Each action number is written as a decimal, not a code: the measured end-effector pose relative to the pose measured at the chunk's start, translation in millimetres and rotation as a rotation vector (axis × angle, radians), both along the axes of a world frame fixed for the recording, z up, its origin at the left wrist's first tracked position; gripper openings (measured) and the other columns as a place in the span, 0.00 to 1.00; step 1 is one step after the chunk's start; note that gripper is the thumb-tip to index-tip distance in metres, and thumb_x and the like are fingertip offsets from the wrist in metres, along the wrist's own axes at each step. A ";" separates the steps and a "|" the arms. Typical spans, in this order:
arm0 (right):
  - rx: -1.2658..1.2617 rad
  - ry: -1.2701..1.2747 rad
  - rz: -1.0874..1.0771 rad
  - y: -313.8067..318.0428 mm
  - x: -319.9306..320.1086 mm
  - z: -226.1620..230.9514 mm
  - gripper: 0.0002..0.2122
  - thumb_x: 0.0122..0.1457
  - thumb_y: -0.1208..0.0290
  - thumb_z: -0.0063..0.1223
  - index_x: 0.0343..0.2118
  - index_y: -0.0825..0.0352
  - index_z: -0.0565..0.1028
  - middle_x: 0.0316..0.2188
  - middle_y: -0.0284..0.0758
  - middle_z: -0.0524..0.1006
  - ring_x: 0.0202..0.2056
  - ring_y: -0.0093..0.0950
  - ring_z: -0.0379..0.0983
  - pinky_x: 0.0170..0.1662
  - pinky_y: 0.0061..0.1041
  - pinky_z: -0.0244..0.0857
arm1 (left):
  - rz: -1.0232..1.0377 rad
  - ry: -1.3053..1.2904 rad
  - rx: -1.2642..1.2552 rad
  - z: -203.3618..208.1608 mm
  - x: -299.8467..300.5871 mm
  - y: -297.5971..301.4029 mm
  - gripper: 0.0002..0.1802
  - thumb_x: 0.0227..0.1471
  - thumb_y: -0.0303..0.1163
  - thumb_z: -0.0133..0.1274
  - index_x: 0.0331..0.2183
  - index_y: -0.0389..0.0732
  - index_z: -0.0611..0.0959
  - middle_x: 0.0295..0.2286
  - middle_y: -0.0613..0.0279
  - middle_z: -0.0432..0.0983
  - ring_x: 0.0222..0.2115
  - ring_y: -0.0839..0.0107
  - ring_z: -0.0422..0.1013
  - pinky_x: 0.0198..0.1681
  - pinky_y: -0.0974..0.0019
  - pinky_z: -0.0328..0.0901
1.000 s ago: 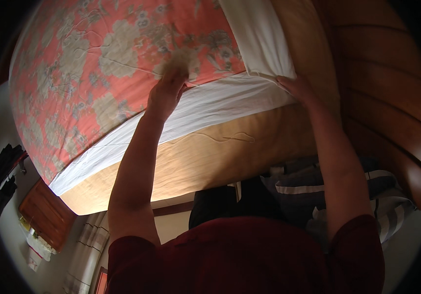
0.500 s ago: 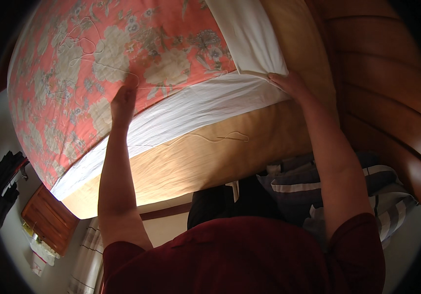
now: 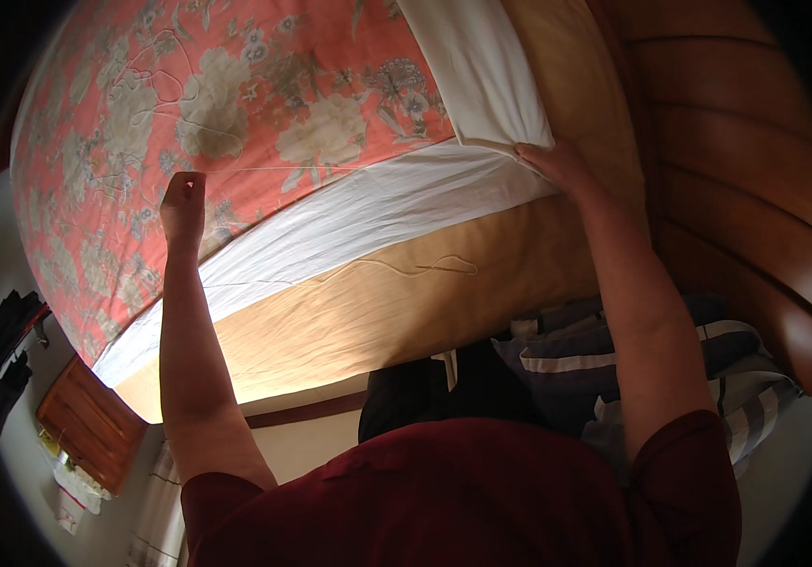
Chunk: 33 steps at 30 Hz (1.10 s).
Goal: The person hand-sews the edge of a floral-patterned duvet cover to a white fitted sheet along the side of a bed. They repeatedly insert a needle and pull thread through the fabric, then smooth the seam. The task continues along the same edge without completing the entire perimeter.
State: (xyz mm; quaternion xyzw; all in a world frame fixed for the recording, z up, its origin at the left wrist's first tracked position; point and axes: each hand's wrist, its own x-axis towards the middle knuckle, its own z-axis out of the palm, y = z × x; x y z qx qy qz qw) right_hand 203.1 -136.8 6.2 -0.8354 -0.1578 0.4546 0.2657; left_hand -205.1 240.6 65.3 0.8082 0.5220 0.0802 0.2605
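A pink quilt (image 3: 316, 76) with large pale flowers covers much of the bed, bordered by a white cloth strip (image 3: 359, 203) along its near side and a cream band (image 3: 486, 71) at the right. My left hand (image 3: 184, 200), over the floral cloth, is closed in a pinch on a white thread (image 3: 278, 169). That thread runs taut rightward toward the corner where the borders meet. At this corner my right hand (image 3: 557, 164) grips the folded edge of the cream band, thumb on top. Loose loops of thread (image 3: 179, 90) lie on the flowers.
Another loose thread (image 3: 415, 271) trails across the tan bed sheet (image 3: 349, 307). A wooden headboard (image 3: 727, 132) rises on the right, with striped dark bedding (image 3: 567, 354) below it. At the lower left are a wooden cabinet (image 3: 92, 420) and dark hanging items (image 3: 11, 354).
My left hand has moved left over the quilt, drawing the thread out straight. My right hand keeps its hold at the corner, nearly still.
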 end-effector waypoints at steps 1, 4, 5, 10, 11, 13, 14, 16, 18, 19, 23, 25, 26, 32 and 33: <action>0.005 0.011 -0.004 0.3 0.1 1.7 0.26 0.42 0.54 0.62 0.40 0.72 0.75 0.35 0.41 0.78 0.37 0.28 0.74 0.41 0.26 0.66 | 0.003 0.013 -0.016 2.0 -0.3 2.0 0.08 0.50 0.37 0.53 0.28 0.43 0.78 0.15 0.70 0.64 0.16 0.81 0.58 0.21 0.72 0.57; 0.019 0.023 -0.009 2.3 -1.8 7.2 0.27 0.43 0.54 0.62 0.40 0.72 0.75 0.35 0.42 0.78 0.37 0.29 0.74 0.41 0.27 0.65 | -0.009 0.047 -0.005 -1.0 -4.6 8.9 0.08 0.50 0.37 0.52 0.28 0.43 0.78 0.15 0.69 0.65 0.16 0.80 0.60 0.21 0.71 0.57; 0.027 0.011 -0.008 3.4 -3.5 9.5 0.27 0.43 0.53 0.62 0.40 0.72 0.74 0.35 0.42 0.78 0.38 0.30 0.74 0.42 0.27 0.65 | -0.010 0.054 0.012 -2.5 -6.9 8.8 0.09 0.50 0.38 0.52 0.29 0.43 0.78 0.15 0.68 0.66 0.16 0.79 0.61 0.21 0.71 0.58; -0.008 -0.001 0.020 1.7 -0.4 5.5 0.28 0.43 0.52 0.61 0.41 0.72 0.74 0.35 0.42 0.77 0.38 0.31 0.74 0.42 0.27 0.65 | -0.022 0.100 0.029 -6.3 -12.0 10.9 0.10 0.50 0.39 0.51 0.29 0.43 0.79 0.16 0.65 0.69 0.17 0.76 0.65 0.22 0.69 0.60; -0.005 0.006 0.023 1.7 -0.2 5.1 0.28 0.43 0.52 0.61 0.41 0.72 0.74 0.35 0.43 0.77 0.38 0.31 0.74 0.42 0.27 0.65 | -0.010 0.122 0.025 -6.9 -12.7 11.3 0.10 0.50 0.39 0.51 0.29 0.43 0.79 0.15 0.65 0.69 0.17 0.74 0.66 0.23 0.68 0.61; 0.004 0.012 0.022 0.4 1.4 2.5 0.28 0.43 0.52 0.61 0.41 0.72 0.74 0.36 0.43 0.77 0.38 0.31 0.74 0.42 0.27 0.65 | 0.013 0.163 0.016 -8.3 -10.3 11.2 0.10 0.50 0.38 0.52 0.30 0.43 0.79 0.15 0.65 0.69 0.18 0.72 0.68 0.24 0.67 0.62; 0.014 0.012 0.020 -2.0 2.1 -3.2 0.28 0.43 0.52 0.60 0.41 0.72 0.74 0.36 0.43 0.77 0.38 0.31 0.74 0.42 0.28 0.65 | 0.031 0.214 0.012 -9.5 -9.4 10.9 0.09 0.49 0.37 0.51 0.31 0.44 0.79 0.17 0.63 0.71 0.20 0.69 0.69 0.26 0.65 0.63; 0.030 0.012 0.019 -2.3 2.0 -8.4 0.28 0.43 0.52 0.60 0.41 0.72 0.74 0.36 0.43 0.77 0.38 0.32 0.74 0.42 0.28 0.65 | 0.071 0.319 0.010 -10.2 -8.4 9.9 0.08 0.49 0.35 0.51 0.33 0.45 0.80 0.23 0.60 0.74 0.25 0.65 0.72 0.30 0.62 0.66; 0.038 0.008 0.021 -3.5 1.8 -10.3 0.27 0.43 0.52 0.60 0.41 0.71 0.74 0.35 0.43 0.77 0.38 0.32 0.74 0.42 0.28 0.65 | 0.030 0.304 0.392 -19.9 -11.7 -0.4 0.12 0.47 0.32 0.52 0.38 0.47 0.79 0.34 0.58 0.72 0.36 0.61 0.70 0.36 0.61 0.66; 0.032 0.006 0.024 -3.1 1.9 -6.9 0.27 0.43 0.52 0.60 0.41 0.71 0.74 0.35 0.42 0.77 0.38 0.32 0.74 0.42 0.28 0.65 | 0.009 0.290 0.578 -13.3 0.4 -12.9 0.15 0.46 0.30 0.53 0.40 0.47 0.78 0.39 0.57 0.71 0.41 0.60 0.69 0.39 0.61 0.66; -0.002 -0.002 0.050 2.3 0.9 -0.9 0.27 0.44 0.53 0.60 0.41 0.71 0.74 0.36 0.42 0.77 0.39 0.32 0.74 0.43 0.29 0.65 | -0.327 -0.136 0.188 -47.0 55.5 -139.9 0.25 0.42 0.25 0.54 0.46 0.42 0.73 0.53 0.51 0.60 0.51 0.56 0.59 0.54 0.57 0.53; -0.005 0.003 0.044 -2.4 4.0 -3.0 0.26 0.44 0.53 0.61 0.41 0.71 0.74 0.36 0.41 0.77 0.38 0.31 0.73 0.43 0.28 0.65 | -0.698 -0.017 0.062 -1.8 116.9 -209.7 0.35 0.43 0.43 0.57 0.53 0.43 0.67 0.56 0.51 0.53 0.59 0.56 0.46 0.59 0.49 0.44; 0.013 0.015 0.040 -2.4 4.4 -3.8 0.26 0.44 0.54 0.62 0.40 0.71 0.75 0.35 0.39 0.77 0.38 0.29 0.73 0.43 0.27 0.65 | -0.710 0.006 0.064 -6.0 129.2 -231.1 0.38 0.43 0.47 0.56 0.54 0.44 0.65 0.57 0.52 0.51 0.60 0.56 0.44 0.59 0.49 0.42; -0.052 -0.111 0.056 0.3 3.8 5.2 0.25 0.46 0.56 0.58 0.43 0.70 0.73 0.39 0.45 0.76 0.43 0.37 0.71 0.45 0.32 0.64 | -0.715 0.226 -0.030 -44.1 148.2 -258.4 0.45 0.44 0.57 0.50 0.58 0.43 0.57 0.60 0.55 0.42 0.62 0.58 0.36 0.61 0.49 0.36; -0.080 -0.142 0.026 -1.7 2.5 4.3 0.24 0.47 0.57 0.57 0.44 0.69 0.72 0.40 0.46 0.75 0.44 0.39 0.71 0.47 0.33 0.63 | -0.710 0.221 -0.026 -46.2 147.3 -259.6 0.45 0.44 0.57 0.50 0.58 0.43 0.57 0.60 0.56 0.41 0.62 0.59 0.36 0.61 0.49 0.35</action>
